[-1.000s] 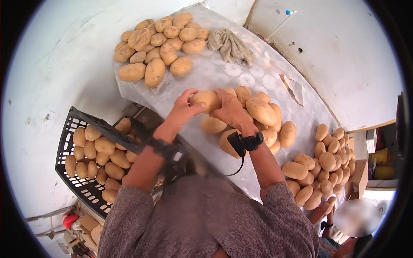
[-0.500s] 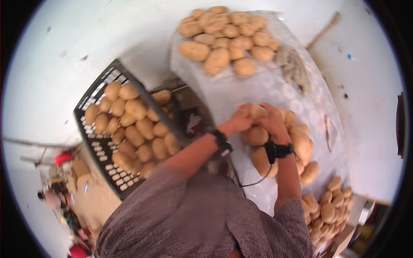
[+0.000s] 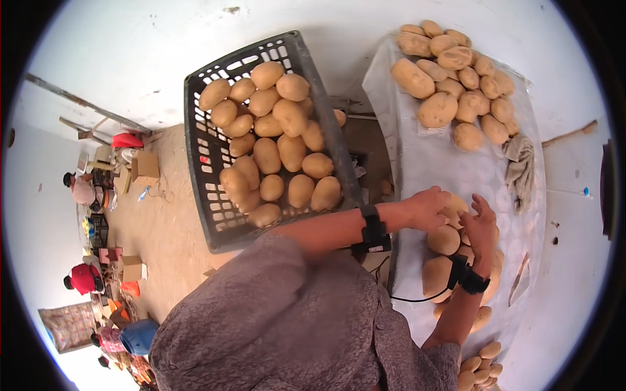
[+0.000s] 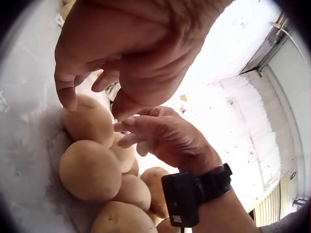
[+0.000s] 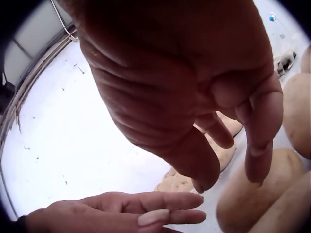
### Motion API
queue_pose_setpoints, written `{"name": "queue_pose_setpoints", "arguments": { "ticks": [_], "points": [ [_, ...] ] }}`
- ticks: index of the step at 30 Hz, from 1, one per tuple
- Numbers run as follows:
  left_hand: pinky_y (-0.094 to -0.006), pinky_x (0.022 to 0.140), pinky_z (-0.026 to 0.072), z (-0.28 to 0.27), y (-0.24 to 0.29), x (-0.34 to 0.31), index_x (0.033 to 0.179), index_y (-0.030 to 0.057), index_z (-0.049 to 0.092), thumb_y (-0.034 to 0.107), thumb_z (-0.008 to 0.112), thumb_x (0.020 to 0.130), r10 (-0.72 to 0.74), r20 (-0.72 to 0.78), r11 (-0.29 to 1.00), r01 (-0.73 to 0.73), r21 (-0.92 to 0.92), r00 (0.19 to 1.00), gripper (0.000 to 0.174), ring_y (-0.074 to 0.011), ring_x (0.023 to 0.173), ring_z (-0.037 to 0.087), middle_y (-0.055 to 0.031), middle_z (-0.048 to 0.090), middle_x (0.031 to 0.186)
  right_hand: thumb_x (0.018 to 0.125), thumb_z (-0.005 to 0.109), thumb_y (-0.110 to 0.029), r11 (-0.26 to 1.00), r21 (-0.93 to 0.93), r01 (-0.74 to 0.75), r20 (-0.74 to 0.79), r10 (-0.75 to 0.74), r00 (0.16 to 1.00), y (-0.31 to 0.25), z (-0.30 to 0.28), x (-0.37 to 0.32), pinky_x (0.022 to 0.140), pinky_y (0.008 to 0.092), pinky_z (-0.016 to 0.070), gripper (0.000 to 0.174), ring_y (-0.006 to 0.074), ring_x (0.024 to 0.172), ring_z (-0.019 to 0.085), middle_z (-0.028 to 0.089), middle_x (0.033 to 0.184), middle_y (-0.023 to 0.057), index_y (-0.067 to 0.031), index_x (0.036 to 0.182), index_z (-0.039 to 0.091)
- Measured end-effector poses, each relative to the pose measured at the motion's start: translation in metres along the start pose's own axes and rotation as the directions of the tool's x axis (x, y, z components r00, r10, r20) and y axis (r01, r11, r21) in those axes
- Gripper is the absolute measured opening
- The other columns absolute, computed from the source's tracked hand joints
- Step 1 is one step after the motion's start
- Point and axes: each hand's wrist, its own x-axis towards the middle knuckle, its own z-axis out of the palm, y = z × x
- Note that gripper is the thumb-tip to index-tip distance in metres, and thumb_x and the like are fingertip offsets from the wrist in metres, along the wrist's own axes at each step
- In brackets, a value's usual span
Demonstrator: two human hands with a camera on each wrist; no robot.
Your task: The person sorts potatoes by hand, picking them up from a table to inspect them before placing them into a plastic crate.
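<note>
On the white-covered table, my left hand [image 3: 427,207] is beside a potato [image 3: 454,207] at the far end of a small heap. In the left wrist view its bent fingers hang over that potato [image 4: 88,124], fingertips right at its skin. My right hand [image 3: 479,231] hovers just across from the left, fingers spread and loosely bent, nothing between them. Seen from the right wrist, the left hand [image 5: 112,208] has fairly straight fingers pointing at the potatoes. More large potatoes [image 3: 438,275] lie under and beside my right wrist.
A black plastic crate [image 3: 195,163] full of potatoes stands left of the table. Another potato pile [image 3: 438,109] and a crumpled grey cloth [image 3: 520,171] are at the far end; more potatoes [image 3: 479,375] lie at the near end. People and boxes [image 3: 145,167] are far left.
The head view has swung left, bringing the crate toward the middle. Earlier both hands held a potato between them over the heap; now the hands are apart and the fingers loosened.
</note>
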Motion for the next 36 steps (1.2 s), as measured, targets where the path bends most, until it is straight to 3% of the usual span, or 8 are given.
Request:
{"name": "queue_pose_setpoints", "arguments": {
  "ticks": [3,8,13,18,20,24,32,36],
  "points": [
    [-0.0419,0.085,0.0471,-0.048,0.022,-0.033,0.120,-0.0034,0.052,0.025,0.065,0.082,0.091,-0.078,0.996,-0.089,0.029,0.993,0.050,-0.0373,0.098,0.058,-0.0237,0.055,0.108,0.077,0.070,-0.007,0.980,0.056,0.193,0.021,-0.194,0.981,-0.025,0.008,-0.003,0.061,0.0251,0.0477,0.060,0.0077,0.064,0.050,0.060,0.121,0.0218,0.0026,0.133,0.049],
    [-0.0376,0.075,0.0514,-0.144,0.036,-0.113,0.119,-0.0013,0.057,0.023,0.066,0.082,0.118,-0.287,0.980,-0.064,0.191,0.951,0.045,-0.0295,0.090,0.063,-0.0190,0.062,0.106,0.078,0.072,-0.010,0.907,0.143,0.397,0.149,-0.417,0.897,-0.087,0.041,-0.027,0.059,0.0262,0.0471,0.058,0.0089,0.066,0.054,0.064,0.113,0.0164,0.0023,0.130,0.051],
    [-0.0394,0.078,0.0516,-0.202,-0.035,-0.198,0.109,0.0004,0.061,0.022,0.065,0.079,-0.256,-0.551,0.863,0.444,0.241,0.795,0.036,-0.0345,0.090,0.064,-0.0194,0.066,0.095,0.076,0.073,-0.014,0.738,0.121,0.664,0.371,-0.654,0.659,-0.146,0.093,-0.053,0.063,0.0335,0.0503,0.049,0.0231,0.069,0.062,0.064,0.098,0.0186,-0.0003,0.120,0.056],
    [-0.0421,0.081,0.0526,-0.219,-0.093,-0.259,0.092,0.0027,0.068,0.018,0.065,0.071,-0.566,-0.534,0.415,0.777,0.474,0.628,0.026,-0.0356,0.095,0.064,-0.0197,0.067,0.095,0.076,0.070,-0.016,0.479,0.190,0.857,0.508,-0.795,0.331,-0.166,0.157,-0.061,0.074,0.0428,0.0507,0.045,0.0373,0.086,0.063,0.063,0.098,0.0227,0.0007,0.115,0.056],
    [-0.0426,0.080,0.0525,-0.210,-0.098,-0.274,0.092,0.0062,0.070,0.017,0.068,0.068,-0.575,-0.555,0.217,0.766,0.605,0.601,0.027,-0.0342,0.094,0.065,-0.0185,0.068,0.095,0.076,0.069,-0.021,0.497,0.191,0.847,0.537,-0.775,0.333,-0.165,0.178,-0.064,0.077,0.0465,0.0487,0.037,0.0412,0.092,0.060,0.063,0.096,0.0227,-0.0003,0.104,0.057],
    [-0.0447,0.080,0.0514,-0.204,-0.118,-0.288,0.090,0.0080,0.069,0.012,0.068,0.066,-0.682,-0.494,0.113,0.745,0.657,0.540,0.025,-0.0331,0.095,0.066,-0.0151,0.069,0.096,0.075,0.070,-0.022,0.513,0.157,0.844,0.596,-0.731,0.333,-0.161,0.197,-0.066,0.073,0.0476,0.0484,0.032,0.0409,0.088,0.061,0.063,0.093,0.0219,-0.0012,0.094,0.055],
    [-0.0426,0.073,0.0547,-0.206,-0.151,-0.297,0.089,0.0088,0.068,0.013,0.075,0.058,-0.707,-0.463,0.041,0.684,0.729,0.536,0.032,-0.0304,0.086,0.069,-0.0140,0.070,0.088,0.072,0.070,-0.024,0.499,0.173,0.849,0.580,-0.748,0.322,-0.135,0.207,-0.056,0.068,0.0481,0.0480,0.028,0.0403,0.076,0.063,0.062,0.075,0.0203,0.0000,0.079,0.055],
    [-0.0383,0.075,0.0552,-0.210,-0.127,-0.279,0.081,0.0086,0.073,0.034,0.085,0.052,-0.766,-0.343,0.067,0.598,0.799,0.544,0.040,-0.0291,0.086,0.069,-0.0142,0.070,0.085,0.072,0.070,-0.024,0.524,0.143,0.839,0.547,-0.749,0.375,-0.131,0.199,-0.052,0.068,0.0479,0.0486,0.030,0.0402,0.078,0.064,0.063,0.077,0.0204,0.0007,0.081,0.057]
  ]
}}
